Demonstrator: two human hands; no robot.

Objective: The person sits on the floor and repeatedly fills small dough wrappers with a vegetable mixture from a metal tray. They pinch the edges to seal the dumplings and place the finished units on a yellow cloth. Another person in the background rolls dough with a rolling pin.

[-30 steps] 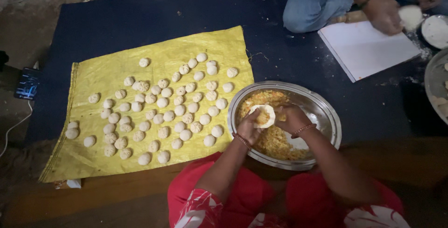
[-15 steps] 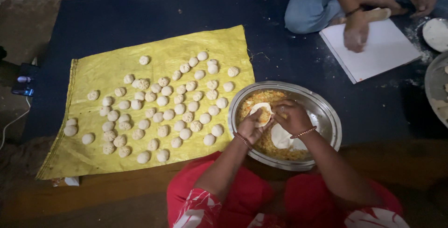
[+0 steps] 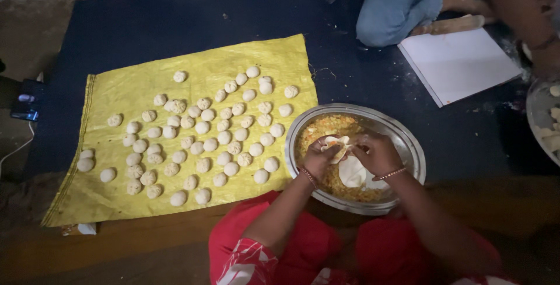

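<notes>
Dark blue matting (image 3: 192,22) covers most of the floor, and on it, at nine o'clock from the hands, lies a yellow sheet (image 3: 122,86) dotted with rows of small pale dumplings (image 3: 204,127). At two o'clock from the hands rests a white board (image 3: 461,63) with a wooden rolling pin (image 3: 449,25) at its far edge, beside another person's blue-clad knee (image 3: 391,11). A second metal dish (image 3: 539,116) shows at the three o'clock edge of the view.

Just past the yellow sheet's right edge sits a round metal bowl (image 3: 408,145) holding an orange-yellow filling (image 3: 321,130), with a flat dough round (image 3: 353,171) lying on the filling at six o'clock from the hands.

Over the bowl's middle the left hand (image 3: 319,158) and the right hand (image 3: 378,154) meet, each wrist wearing a thin bangle. Between them is a dough wrapper (image 3: 338,147), half folded. The left fingers curl closed under and around it from eight o'clock; the right fingers pinch its rim from three o'clock, thumb and forefinger nearly shut on the dough.
</notes>
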